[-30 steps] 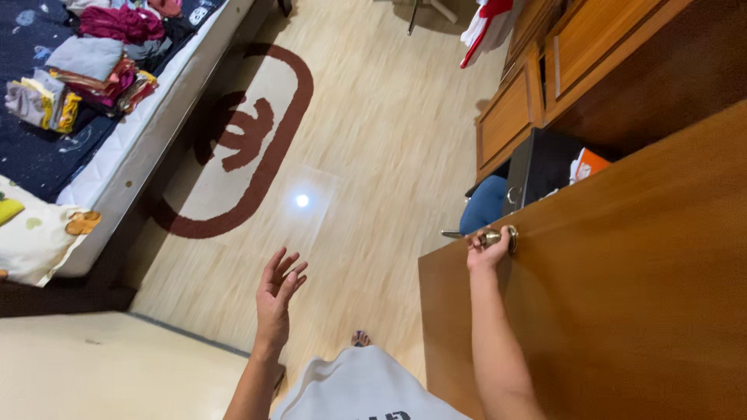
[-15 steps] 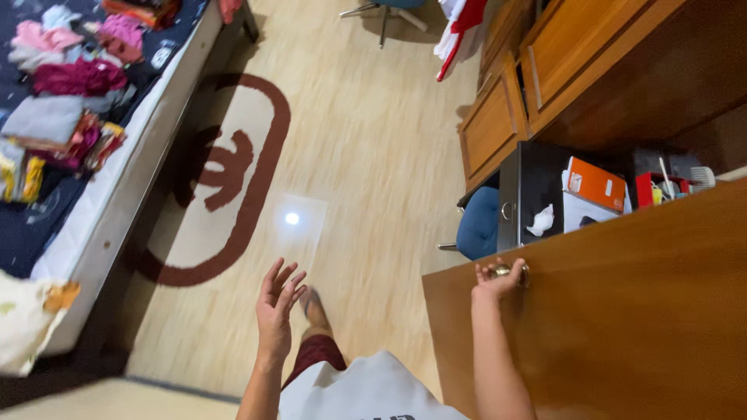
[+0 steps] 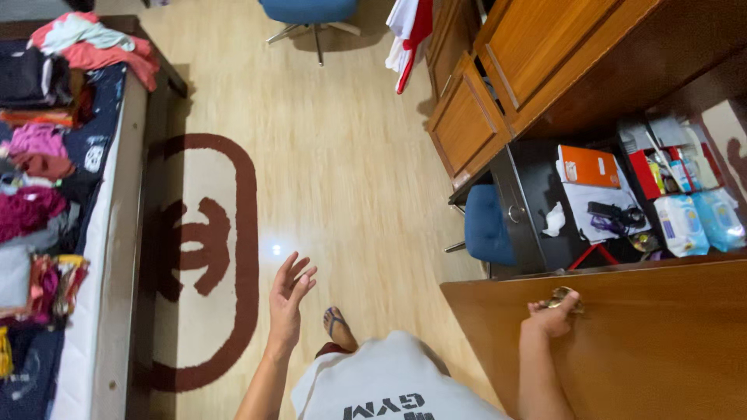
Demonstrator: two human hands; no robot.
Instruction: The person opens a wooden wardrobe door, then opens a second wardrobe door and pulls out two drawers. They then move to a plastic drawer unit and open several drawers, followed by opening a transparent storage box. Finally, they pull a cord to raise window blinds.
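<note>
Closest in: white t-shirt (image 3: 381, 381) at the bottom edge, dark lettering on it, and a foot in a blue flip-flop (image 3: 336, 325) poking out just above on the pale wood-look floor (image 3: 342, 155). Right hand (image 3: 554, 313) wrapped around a brass door knob (image 3: 562, 296), fingers curled snug over it, knob sitting near the top edge of the brown wooden door (image 3: 622, 342) that fills the lower right corner. Left hand (image 3: 289, 299) up in the air over the floor, palm open, fingers spread loose and slightly bent, holding nothing, touching nothing. Just past the door: small black cabinet (image 3: 537, 210) with a ring pull, blue cushioned stool (image 3: 486, 225) tucked right beside it. On top of the cabinet, an orange box (image 3: 589, 165), crumpled white tissue (image 3: 554, 220), some black gadget, red container, two pale blue wipe packs (image 3: 700, 222). Left of the hand, cream rug (image 3: 206, 249) with a dark brown oval border and pattern, lying alongside the bed (image 3: 101, 257). Piles of folded clothes (image 3: 35, 194) on the bed, pinks, maroons, greys. Further back, wooden drawer unit (image 3: 482, 101) along the right wall, red and white cloth (image 3: 411, 31) hanging off it, blue office chair (image 3: 311, 15) at the very top.
</note>
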